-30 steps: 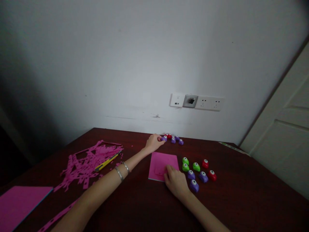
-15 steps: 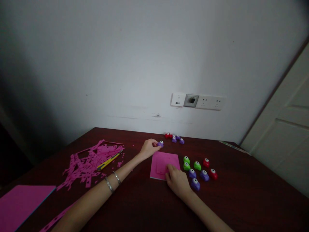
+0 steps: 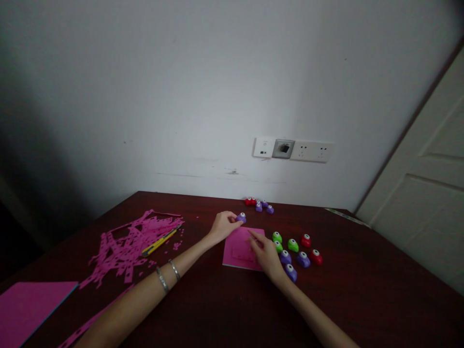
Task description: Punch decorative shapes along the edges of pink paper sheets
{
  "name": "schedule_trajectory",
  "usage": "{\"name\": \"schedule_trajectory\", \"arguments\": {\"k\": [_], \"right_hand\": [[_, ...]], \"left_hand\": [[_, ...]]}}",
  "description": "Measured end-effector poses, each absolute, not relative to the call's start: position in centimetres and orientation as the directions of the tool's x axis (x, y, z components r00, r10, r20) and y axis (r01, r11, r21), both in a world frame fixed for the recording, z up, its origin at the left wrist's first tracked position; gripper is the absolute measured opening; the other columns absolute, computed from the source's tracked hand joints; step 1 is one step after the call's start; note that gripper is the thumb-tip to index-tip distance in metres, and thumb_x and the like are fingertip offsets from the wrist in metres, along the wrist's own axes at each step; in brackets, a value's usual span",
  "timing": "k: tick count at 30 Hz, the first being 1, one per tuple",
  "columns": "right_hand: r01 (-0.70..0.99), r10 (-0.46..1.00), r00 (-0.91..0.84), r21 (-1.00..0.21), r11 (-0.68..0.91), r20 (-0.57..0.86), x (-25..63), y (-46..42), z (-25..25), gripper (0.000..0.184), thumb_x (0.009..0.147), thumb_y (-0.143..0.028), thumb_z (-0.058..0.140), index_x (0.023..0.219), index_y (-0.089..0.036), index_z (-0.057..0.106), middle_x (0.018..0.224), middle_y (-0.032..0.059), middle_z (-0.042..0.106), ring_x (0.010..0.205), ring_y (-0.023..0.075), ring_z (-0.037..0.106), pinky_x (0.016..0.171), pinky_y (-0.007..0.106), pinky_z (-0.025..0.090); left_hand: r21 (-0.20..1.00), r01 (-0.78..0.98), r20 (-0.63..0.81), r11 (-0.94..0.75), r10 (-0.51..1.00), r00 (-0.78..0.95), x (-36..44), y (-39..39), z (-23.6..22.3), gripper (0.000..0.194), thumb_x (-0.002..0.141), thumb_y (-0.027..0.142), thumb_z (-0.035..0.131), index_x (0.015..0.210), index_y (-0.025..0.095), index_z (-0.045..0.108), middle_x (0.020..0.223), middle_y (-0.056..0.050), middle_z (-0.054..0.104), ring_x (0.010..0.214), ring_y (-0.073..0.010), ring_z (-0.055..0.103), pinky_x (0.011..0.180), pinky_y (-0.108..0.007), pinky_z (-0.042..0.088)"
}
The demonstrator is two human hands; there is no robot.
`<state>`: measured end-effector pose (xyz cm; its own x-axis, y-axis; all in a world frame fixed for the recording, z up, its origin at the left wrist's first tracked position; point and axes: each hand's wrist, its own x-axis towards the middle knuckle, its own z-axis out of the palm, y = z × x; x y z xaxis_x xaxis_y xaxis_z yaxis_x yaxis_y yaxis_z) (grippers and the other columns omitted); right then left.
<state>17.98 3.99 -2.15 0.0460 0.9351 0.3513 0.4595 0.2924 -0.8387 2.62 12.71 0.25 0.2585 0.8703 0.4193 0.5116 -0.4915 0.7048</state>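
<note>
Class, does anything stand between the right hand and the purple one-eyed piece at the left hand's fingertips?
Nothing visible does. Part of the flat pink sheet lies below the gap between the right hand and the purple piece in the left hand.

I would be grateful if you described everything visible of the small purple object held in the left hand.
The small purple plastic-looking object has a rounded body topped by a white disc with a dark centre. It appears upright, held at its left side between the thumb and fingers of the left hand, just beyond the far edge of the flat pink sheet. Whether it touches the dark reddish tabletop is unclear.
</note>
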Motion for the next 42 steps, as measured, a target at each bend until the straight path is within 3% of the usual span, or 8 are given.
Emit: {"name": "schedule_trajectory", "arguments": {"k": [4,8,15,23,28,31,36,42], "right_hand": [[0.299,0.968,0.093,-0.934,0.197,0.234,17.3,4.0,-2.5,0.052,0.081,-0.031,0.041,0.129,-0.010,0.042,0.089,0.0069,0.063,0.045,0.0082,0.048,0.037,0.021,0.042],[0.269,0.969,0.103,-0.944,0.189,0.224,17.1,4.1,-2.8,0.057,0.079,-0.027,0.040,0.133,-0.010,0.036,0.110,0.0129,0.057,0.055,0.0104,0.053,0.040,0.022,0.046],[0.335,0.975,0.097,-0.929,0.159,0.202,17.2,4.3,-2.5,0.054,0.078,-0.022,0.037,0.130,-0.010,0.041,0.078,0.0040,0.063,0.048,0.0097,0.051,0.043,0.020,0.045],[0.244,0.976,0.130,-0.960,0.137,0.172,16.8,4.2,-2.8,0.060,0.078,-0.027,0.036,0.135,-0.010,0.035,0.074,0.0034,0.063,0.039,0.0100,0.048,0.039,0.024,0.046],[0.375,0.932,0.175,-0.897,0.235,0.318,17.5,4.5,-2.6,0.057,0.077,-0.026,0.040,0.131,-0.008,0.041,0.098,0.0113,0.065,0.076,0.0188,0.062,0.066,0.032,0.052],[0.449,0.889,0.204,-0.846,0.287,0.409,18.2,4.7,-2.3,0.051,0.077,-0.028,0.045,0.124,-0.009,0.050,0.113,0.0131,0.060,0.098,0.0217,0.058,0.085,0.035,0.046],[0.435,0.890,0.252,-0.866,0.247,0.380,19.0,5.0,-2.0,0.050,0.076,-0.037,0.051,0.118,-0.011,0.056,0.090,0.0097,0.068,0.073,0.0198,0.062,0.065,0.031,0.051],[0.356,0.858,0.326,-0.892,0.278,0.397,19.5,5.2,-1.9,0.052,0.069,-0.047,0.059,0.108,-0.012,0.062,0.076,0.0073,0.069,0.060,0.0181,0.060,0.050,0.028,0.049]], "left_hand": [[0.697,0.533,0.446,-0.480,0.872,0.203,3.4,11.8,-0.8,0.021,0.070,0.035,0.062,0.075,0.016,0.066,0.072,-0.002,0.064,0.065,-0.0128,0.056,0.061,-0.023,0.041],[0.673,0.561,0.446,-0.483,0.869,0.214,4.0,11.0,-1.2,0.020,0.070,0.034,0.062,0.080,0.018,0.066,0.082,-0.003,0.065,0.073,-0.0142,0.058,0.066,-0.024,0.042],[0.644,0.597,0.435,-0.478,0.871,0.228,4.5,9.7,-0.9,0.017,0.072,0.033,0.062,0.083,0.020,0.066,0.085,-0.003,0.066,0.078,-0.0151,0.058,0.068,-0.024,0.042],[0.677,0.517,0.473,-0.524,0.848,0.239,4.7,9.5,-1.5,0.017,0.075,0.029,0.060,0.088,0.019,0.065,0.085,-0.003,0.066,0.075,-0.0146,0.059,0.070,-0.025,0.044],[0.630,0.435,0.557,-0.643,0.765,0.324,5.1,8.9,-1.6,0.020,0.082,0.024,0.052,0.097,0.019,0.064,0.091,-0.004,0.065,0.083,-0.0149,0.059,0.078,-0.026,0.045],[0.582,0.409,0.595,-0.703,0.711,0.374,5.3,8.3,-1.6,0.027,0.088,0.019,0.040,0.105,0.018,0.060,0.097,-0.005,0.063,0.089,-0.0145,0.058,0.083,-0.028,0.045],[0.504,0.410,0.607,-0.760,0.649,0.458,5.5,7.9,-1.7,0.037,0.086,0.009,0.034,0.118,0.013,0.051,0.107,-0.009,0.059,0.101,-0.0153,0.054,0.091,-0.030,0.043],[0.372,0.422,0.641,-0.827,0.558,0.527,5.7,7.6,-2.2,0.040,0.086,0.007,0.030,0.123,0.012,0.045,0.115,-0.012,0.056,0.107,-0.0172,0.053,0.092,-0.035,0.045]]}}
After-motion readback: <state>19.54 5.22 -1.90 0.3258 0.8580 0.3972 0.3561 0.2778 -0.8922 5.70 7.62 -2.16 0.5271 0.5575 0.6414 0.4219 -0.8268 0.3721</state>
